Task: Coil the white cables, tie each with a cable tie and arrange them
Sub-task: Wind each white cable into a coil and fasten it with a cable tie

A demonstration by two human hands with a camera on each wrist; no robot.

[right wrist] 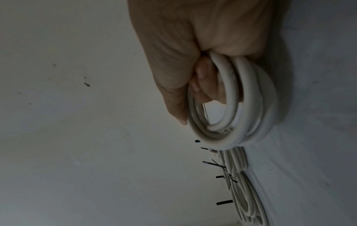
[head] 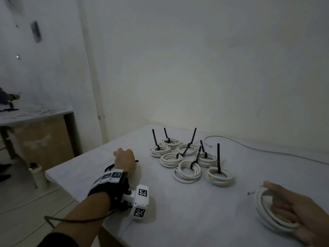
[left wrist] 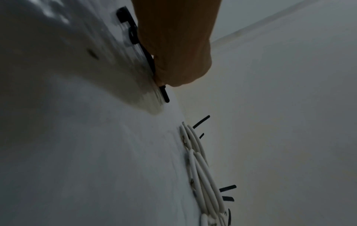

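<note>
Seven tied coils (head: 188, 157) sit clustered at 12 o'clock on the table (head: 178, 220), each cinched by a black tie with its tail sticking up; grouping them there looks like the arranging step, keeping finished work apart from the near working area. One uncoiled white cable (head: 267, 150) trails along the far edge toward 2 o'clock, presumably still to be done.

Right hand (head: 292, 211), at 4 o'clock: fingers threaded through and curled round a fresh coil (head: 263, 209), thumb laid on top. Judged purpose: stop the loops springing open until a tie goes on. The coil's lower edge seems to rest on the table.

Left hand (head: 124, 160), at 10 o'clock: fingertips pinch a black cable tie (left wrist: 164, 94) against the table, apparently lifting it from a few spares there.

Surface: plain white top, pushed into a corner of bare whitish walls. Dim light. Second table at 9 o'clock, contents unclear.
</note>
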